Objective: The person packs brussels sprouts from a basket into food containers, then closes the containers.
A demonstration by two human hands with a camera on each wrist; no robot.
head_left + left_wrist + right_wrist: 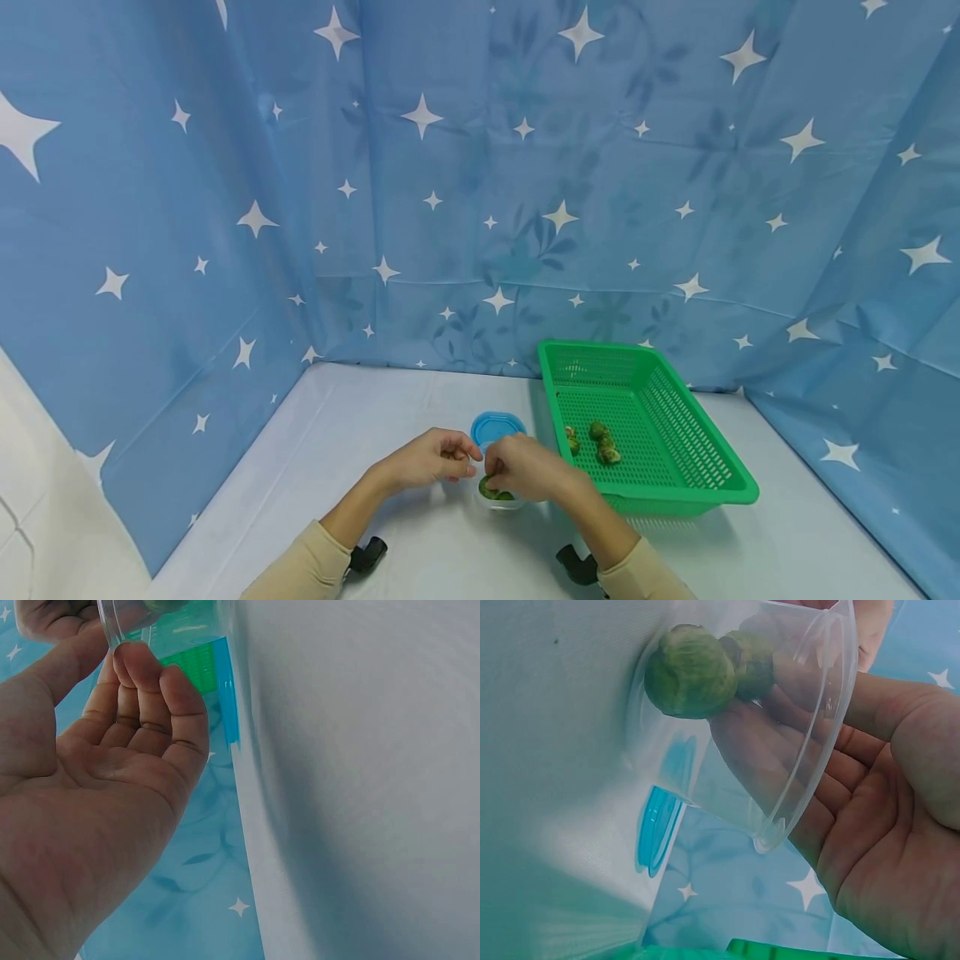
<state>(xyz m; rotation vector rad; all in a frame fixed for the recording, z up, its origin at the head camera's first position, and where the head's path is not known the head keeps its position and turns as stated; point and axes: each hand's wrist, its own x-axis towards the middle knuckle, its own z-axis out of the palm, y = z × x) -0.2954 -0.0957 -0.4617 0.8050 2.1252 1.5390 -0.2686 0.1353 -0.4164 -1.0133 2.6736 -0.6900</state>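
Observation:
A small clear plastic container (727,780) stands on the table with a Brussels sprout (690,675) at its bottom. My right hand (523,467) reaches down through its mouth, thumb and fingers pinching a second, smaller-looking sprout (754,666) beside the first. On the container's left, my left hand (435,460) holds nothing. Its fingers (176,705) are loosely bent, with the tips right by the container's rim in the left wrist view. Just behind the container lies a round blue lid (498,427), partly covered by my right hand in the head view.
A green perforated basket (727,454) stands to the right, with several more Brussels sprouts (604,443) toward its left side. Blue star-patterned curtains (450,208) rise behind and beside the white table (375,400).

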